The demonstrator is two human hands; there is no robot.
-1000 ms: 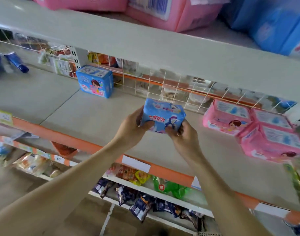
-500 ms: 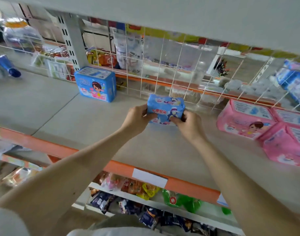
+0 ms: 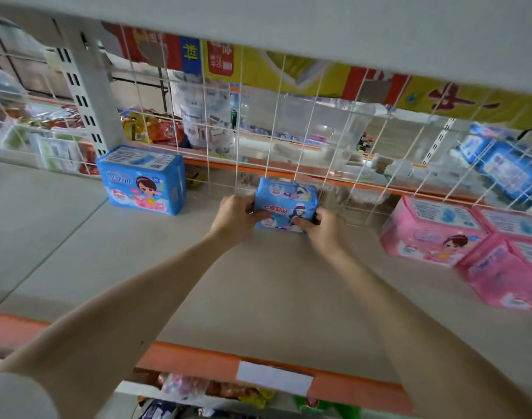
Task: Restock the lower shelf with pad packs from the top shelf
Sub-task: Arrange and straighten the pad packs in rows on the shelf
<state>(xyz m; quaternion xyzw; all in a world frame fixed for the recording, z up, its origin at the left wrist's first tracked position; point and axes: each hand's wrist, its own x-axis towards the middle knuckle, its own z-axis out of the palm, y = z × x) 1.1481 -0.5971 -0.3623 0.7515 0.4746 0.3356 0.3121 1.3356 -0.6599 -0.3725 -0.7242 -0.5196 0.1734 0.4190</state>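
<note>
Pad pack, small, blue (image 3: 285, 204): printed with cartoon figures and red lettering. It sits at the back of the lower shelf (image 3: 258, 297), just in front of the wire mesh back (image 3: 288, 116). Whether its base touches the shelf cannot be told.

Left hand (image 3: 236, 214): fingers curled round the pack's left end, gripping it.

Right hand (image 3: 322, 228): fingers curled over the pack's lower right corner, gripping it. Both forearms reach in over the orange front edge (image 3: 198, 358).

Blue pack, larger (image 3: 142, 179): upright on the same shelf, well to the left of the held pack, near the slotted upright post (image 3: 89, 95).

Pink packs: one (image 3: 434, 228) upright on the right and a second (image 3: 506, 267) tilted, touching it on its right.

White label (image 3: 275, 373): blank, on the orange front edge.

Shelf above (image 3: 319, 25): grey underside across the top.

Beyond the mesh: blue packs (image 3: 500, 164) at right, other goods blurred.
</note>
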